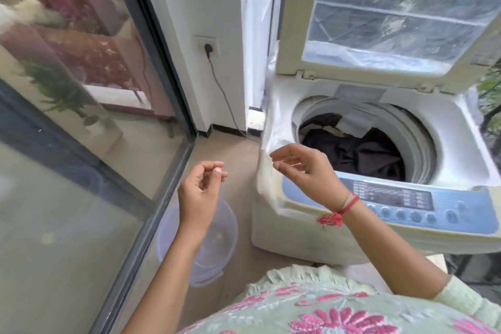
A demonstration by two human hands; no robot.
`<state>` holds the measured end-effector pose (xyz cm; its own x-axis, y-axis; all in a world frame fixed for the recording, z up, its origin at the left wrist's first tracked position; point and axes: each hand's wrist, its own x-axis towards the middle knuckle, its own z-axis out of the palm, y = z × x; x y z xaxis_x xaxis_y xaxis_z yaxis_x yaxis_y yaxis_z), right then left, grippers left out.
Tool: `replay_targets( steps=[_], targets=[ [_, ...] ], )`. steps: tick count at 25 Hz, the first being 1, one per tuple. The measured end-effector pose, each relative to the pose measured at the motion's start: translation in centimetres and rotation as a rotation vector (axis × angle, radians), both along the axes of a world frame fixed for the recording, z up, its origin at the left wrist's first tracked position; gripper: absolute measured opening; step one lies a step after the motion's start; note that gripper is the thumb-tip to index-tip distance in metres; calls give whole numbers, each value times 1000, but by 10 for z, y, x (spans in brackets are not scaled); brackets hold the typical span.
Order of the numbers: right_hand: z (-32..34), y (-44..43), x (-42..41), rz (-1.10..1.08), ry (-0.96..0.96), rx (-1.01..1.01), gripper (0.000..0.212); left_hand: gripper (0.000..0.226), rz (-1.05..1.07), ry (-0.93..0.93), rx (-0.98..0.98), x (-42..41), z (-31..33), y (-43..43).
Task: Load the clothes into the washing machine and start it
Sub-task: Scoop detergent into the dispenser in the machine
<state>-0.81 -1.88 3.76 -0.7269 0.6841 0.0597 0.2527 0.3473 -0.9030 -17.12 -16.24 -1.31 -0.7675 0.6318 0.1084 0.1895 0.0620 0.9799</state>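
Clothes (360, 154), dark, lie inside the drum of the washing machine (461, 149); top-loader, lid (298, 22) raised. L hand (200, 192) hangs over clear basin (222, 241) on floor, left of machine: fingers (214, 164) loosely curled, holding nothing. R hand (306, 168) at machine's front-left corner, beside control panel (393, 195): fingers half-curled, empty.

clear basin (219, 252) on floor (233, 160) | plug (208, 49) in wall socket (213, 41) | glass door (81, 35)

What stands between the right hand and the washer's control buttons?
Nothing visible. The right hand hangs empty above the washing machine's front left corner; the control buttons lie uncovered just to its right.
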Motion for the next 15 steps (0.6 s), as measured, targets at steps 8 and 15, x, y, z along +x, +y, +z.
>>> replay_targets(
  steps=[8,15],
  targets=[
    [-15,155,134,-243,1,-3,9,14,-237,198,-59,87,7,192],
    [-49,257,159,-137,-135,-140,10,37,-234,569,-463,117,-28,251]
  ],
)
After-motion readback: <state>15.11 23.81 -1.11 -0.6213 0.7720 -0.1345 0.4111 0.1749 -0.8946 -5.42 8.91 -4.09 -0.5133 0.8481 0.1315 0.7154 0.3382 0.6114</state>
